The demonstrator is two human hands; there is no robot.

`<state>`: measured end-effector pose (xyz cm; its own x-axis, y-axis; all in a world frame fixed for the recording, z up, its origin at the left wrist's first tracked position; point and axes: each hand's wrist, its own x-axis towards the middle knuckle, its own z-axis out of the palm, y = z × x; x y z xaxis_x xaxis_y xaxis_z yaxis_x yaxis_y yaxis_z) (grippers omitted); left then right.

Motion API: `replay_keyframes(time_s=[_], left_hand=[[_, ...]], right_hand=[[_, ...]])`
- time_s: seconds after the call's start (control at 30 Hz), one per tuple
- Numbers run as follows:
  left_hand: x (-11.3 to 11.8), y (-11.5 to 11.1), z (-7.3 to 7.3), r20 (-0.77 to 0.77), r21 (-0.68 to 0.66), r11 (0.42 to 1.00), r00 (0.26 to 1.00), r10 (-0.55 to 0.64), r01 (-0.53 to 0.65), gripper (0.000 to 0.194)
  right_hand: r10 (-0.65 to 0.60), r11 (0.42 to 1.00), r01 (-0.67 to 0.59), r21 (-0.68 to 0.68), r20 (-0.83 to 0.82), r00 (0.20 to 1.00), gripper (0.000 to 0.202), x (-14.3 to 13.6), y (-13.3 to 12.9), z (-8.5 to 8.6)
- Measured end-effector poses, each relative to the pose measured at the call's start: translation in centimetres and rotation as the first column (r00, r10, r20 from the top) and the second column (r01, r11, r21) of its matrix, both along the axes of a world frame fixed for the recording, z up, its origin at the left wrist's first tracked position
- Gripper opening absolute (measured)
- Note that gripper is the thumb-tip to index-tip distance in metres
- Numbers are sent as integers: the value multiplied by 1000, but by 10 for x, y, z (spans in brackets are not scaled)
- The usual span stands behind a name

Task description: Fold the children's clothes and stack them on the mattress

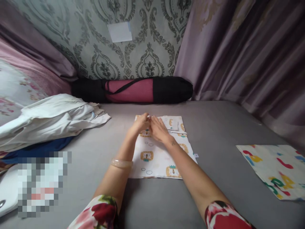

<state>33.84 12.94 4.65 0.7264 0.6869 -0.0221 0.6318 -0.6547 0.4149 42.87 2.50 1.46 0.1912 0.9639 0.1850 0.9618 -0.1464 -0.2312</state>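
Note:
A white cloth (162, 159) printed with yellow lion faces and cloud outlines lies folded flat on the grey sheet, in front of me. Its far end is turned over into a layered strip, with a small pocket-like square at the right. My left hand (142, 123) is at the far left part of that strip, fingers bent down and closed on the fabric; their tips are partly hidden. Right beside it, my right hand (159, 128) rests on the cloth with its fingers stretched out flat. A small white tag (195, 156) sticks out from the cloth's right edge.
A black and maroon roll bag (133, 90) lies along the patterned wall. Crumpled pale clothes (54, 117) are heaped at the left, over a dark blue cloth (45, 149). Below them is a blurred-out object (44, 184). A colourful printed cloth (278, 168) lies folded at the right.

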Motion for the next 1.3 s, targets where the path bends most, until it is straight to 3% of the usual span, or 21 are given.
replay_keyframes(time_s=[0.13, 0.27, 0.37, 0.6, 0.83, 1.0, 1.2, 1.3], left_hand=[[18, -7, -32, -23, 74, 997, 1000, -8, 9, 45], [15, -4, -47, -60, 143, 988, 996, 67, -57, 52], [9, -5, -50, -86, 184, 980, 992, 92, -75, 55], [1, -5, -59, -103, 249, 956, 977, 188, -157, 62], [-1, -4, -58, -105, 202, 957, 967, 233, -208, 68], [-3, -5, -54, -115, 197, 949, 956, 270, -245, 73], [-5, -5, -52, -127, 193, 952, 956, 265, -238, 73], [-4, -7, -51, -124, 213, 948, 956, 266, -236, 73]], right_hand=[[91, 993, -90, -81, 10, 996, 57, -10, 1, -14], [72, 994, -75, -75, -44, 996, 60, -8, -1, -14], [28, 995, -34, -90, -72, 997, 60, -7, -3, -13], [-209, 968, 199, -152, -52, 977, 61, 0, -8, -14], [-386, 914, 383, -132, 2, 923, 64, 8, -11, -18], [-524, 844, 519, -138, 0, 852, 71, 13, -13, -21], [-571, 813, 562, -153, -18, 821, 75, 13, -13, -18], [-539, 836, 527, -150, -49, 841, 70, 19, -15, -11]])
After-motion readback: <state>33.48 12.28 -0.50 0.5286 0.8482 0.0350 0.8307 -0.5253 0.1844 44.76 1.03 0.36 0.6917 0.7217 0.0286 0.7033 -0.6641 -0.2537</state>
